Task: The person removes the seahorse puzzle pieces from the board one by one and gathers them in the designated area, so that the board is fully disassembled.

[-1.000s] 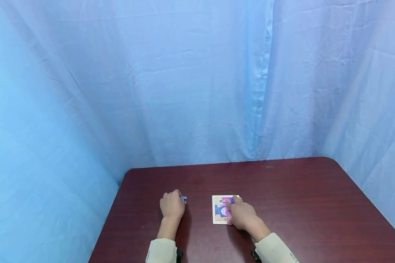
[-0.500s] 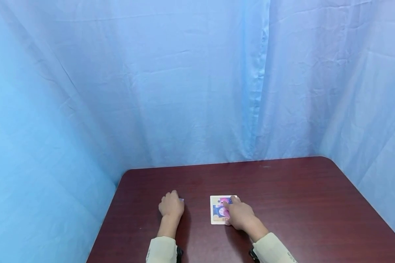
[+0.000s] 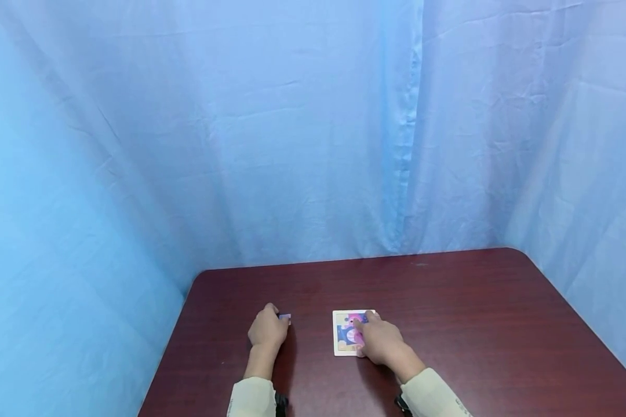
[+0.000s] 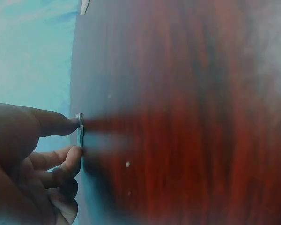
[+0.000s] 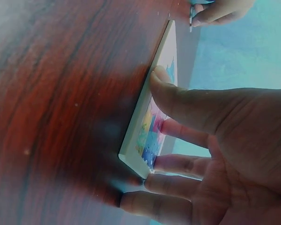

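My left hand (image 3: 268,327) is at the left of the table, pinching a small flat jigsaw piece (image 3: 286,317) between thumb and fingertips. Seen edge-on in the left wrist view, the piece (image 4: 80,131) stands out thin against the table. A square puzzle board (image 3: 335,336) with a white rim and a pink, blue and yellow picture lies to its right. My right hand (image 3: 383,340) holds that board at its right side. In the right wrist view the thumb bears on the board's edge (image 5: 139,115), while the fingers touch the picture and a corner. The hand covers the board's right part.
The dark red-brown wooden table (image 3: 469,313) has rounded far corners. Light blue curtains (image 3: 302,145) hang behind it and along both sides. Pale sleeves (image 3: 253,398) cover the forearms, with a dark band at each wrist.
My left hand has turned a little and shifted slightly left, with the piece still pinched. The right hand and the board keep their place; the head view has shifted slightly.
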Demonstrator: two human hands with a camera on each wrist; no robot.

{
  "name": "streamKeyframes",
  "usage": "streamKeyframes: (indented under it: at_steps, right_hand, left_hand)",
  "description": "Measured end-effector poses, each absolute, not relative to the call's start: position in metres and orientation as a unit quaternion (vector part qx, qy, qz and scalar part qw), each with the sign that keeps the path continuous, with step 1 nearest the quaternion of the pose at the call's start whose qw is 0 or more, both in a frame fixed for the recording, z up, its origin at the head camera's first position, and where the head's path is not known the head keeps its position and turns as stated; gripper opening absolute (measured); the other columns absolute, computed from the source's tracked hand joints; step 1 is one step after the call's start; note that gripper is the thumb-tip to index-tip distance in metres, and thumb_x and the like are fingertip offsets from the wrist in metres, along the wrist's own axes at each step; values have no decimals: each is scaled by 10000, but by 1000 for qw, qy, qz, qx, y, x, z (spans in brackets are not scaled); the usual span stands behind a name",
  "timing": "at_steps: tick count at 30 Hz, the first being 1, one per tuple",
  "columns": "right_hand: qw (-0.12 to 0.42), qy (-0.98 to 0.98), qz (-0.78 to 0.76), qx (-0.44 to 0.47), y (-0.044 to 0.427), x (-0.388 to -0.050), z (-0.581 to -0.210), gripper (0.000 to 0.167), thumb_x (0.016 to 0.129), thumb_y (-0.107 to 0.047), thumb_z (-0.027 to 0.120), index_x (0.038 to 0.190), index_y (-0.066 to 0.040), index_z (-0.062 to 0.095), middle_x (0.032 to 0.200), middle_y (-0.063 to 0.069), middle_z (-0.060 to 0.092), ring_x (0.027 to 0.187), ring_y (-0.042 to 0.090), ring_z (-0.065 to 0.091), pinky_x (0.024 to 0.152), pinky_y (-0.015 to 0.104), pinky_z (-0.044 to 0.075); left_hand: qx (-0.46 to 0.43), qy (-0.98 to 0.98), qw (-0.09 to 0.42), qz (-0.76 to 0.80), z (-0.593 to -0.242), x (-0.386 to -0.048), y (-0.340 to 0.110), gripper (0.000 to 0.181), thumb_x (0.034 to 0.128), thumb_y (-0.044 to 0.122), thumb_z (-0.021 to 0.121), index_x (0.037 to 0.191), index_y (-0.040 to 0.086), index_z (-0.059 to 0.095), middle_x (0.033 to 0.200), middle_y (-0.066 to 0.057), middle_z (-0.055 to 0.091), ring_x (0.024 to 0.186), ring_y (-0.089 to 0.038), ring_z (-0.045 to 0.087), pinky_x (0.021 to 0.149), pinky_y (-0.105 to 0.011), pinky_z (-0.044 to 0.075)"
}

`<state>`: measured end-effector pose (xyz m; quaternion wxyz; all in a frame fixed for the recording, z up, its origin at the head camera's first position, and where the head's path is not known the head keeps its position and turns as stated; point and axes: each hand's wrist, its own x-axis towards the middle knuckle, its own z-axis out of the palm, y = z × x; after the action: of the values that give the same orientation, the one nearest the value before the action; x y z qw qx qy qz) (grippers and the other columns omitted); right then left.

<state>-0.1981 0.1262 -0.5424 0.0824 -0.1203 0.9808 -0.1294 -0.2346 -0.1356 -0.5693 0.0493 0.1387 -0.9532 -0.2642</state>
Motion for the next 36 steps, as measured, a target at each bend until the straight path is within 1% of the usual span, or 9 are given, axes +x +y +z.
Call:
streamKeyframes:
  at_steps: [3,8,12,15,20,23,27,31,36]
  right_hand:
    - [83,981,-131,-121,126,-198,-542,683,771,-192,895,1411,-95,676,1532,284,531,1362,444,599,931,614,568]
    - [81,981,-130,-118,128,-197,-542,690,766,-191,900,1411,-96,675,1521,282,539,1336,437,617,928,617,566]
    - [79,981,-132,-119,128,-196,-544,681,776,-192,896,1411,-90,672,1520,282,540,1362,434,599,921,613,571]
    - [81,980,-135,-119,129,-196,-546,665,795,-196,890,1413,-87,669,1525,284,535,1388,435,579,921,616,572]
    - [80,980,-138,-115,129,-198,-548,649,800,-205,894,1399,-83,676,1523,275,539,1386,432,582,924,616,569]
    - [74,981,-142,-113,129,-198,-547,622,793,-205,900,1361,-66,691,1513,267,550,1341,423,619,920,611,570]
    - [68,981,-147,-111,129,-197,-546,576,791,-199,902,1309,-47,702,1503,261,561,1273,413,662,901,608,573]
    - [64,981,-149,-110,129,-197,-546,540,796,-193,901,1276,-40,705,1498,261,563,1250,416,674,888,613,576]
    - [62,980,-153,-111,128,-196,-547,493,794,-215,910,1217,-56,714,1496,256,576,1233,422,690,868,612,581]
  left_hand:
    - [143,-950,48,-274,-570,-233,-138,342,966,304,752,1123,10,675,994,-182,735,825,-352,706,717,-556,561]
    - [134,-949,50,-282,-567,-229,-131,362,966,289,744,1173,2,669,1038,-190,715,882,-370,702,745,-566,565]
    - [103,-948,51,-296,-566,-223,-119,408,950,272,761,1237,6,647,1079,-169,730,922,-344,719,775,-546,573]
    - [75,-950,54,-299,-567,-217,-108,434,931,272,788,1248,11,646,1074,-152,745,940,-326,734,789,-527,579]
    - [25,-953,53,-298,-563,-209,-88,360,922,255,801,1180,33,686,979,-101,738,854,-257,716,743,-473,572]
    - [-6,-954,46,-296,-561,-206,-77,284,923,243,798,1118,57,709,925,-54,709,792,-192,674,713,-425,556]
    - [-42,-956,43,-287,-562,-205,-64,209,910,226,801,1049,87,733,882,-18,676,756,-136,630,686,-380,529]
    - [-67,-956,39,-285,-566,-208,-55,193,902,210,790,1049,90,756,865,5,647,729,-106,588,666,-352,505]
    - [-78,-956,38,-281,-570,-209,-49,255,882,195,790,1103,67,781,843,13,608,695,-102,536,650,-349,487]
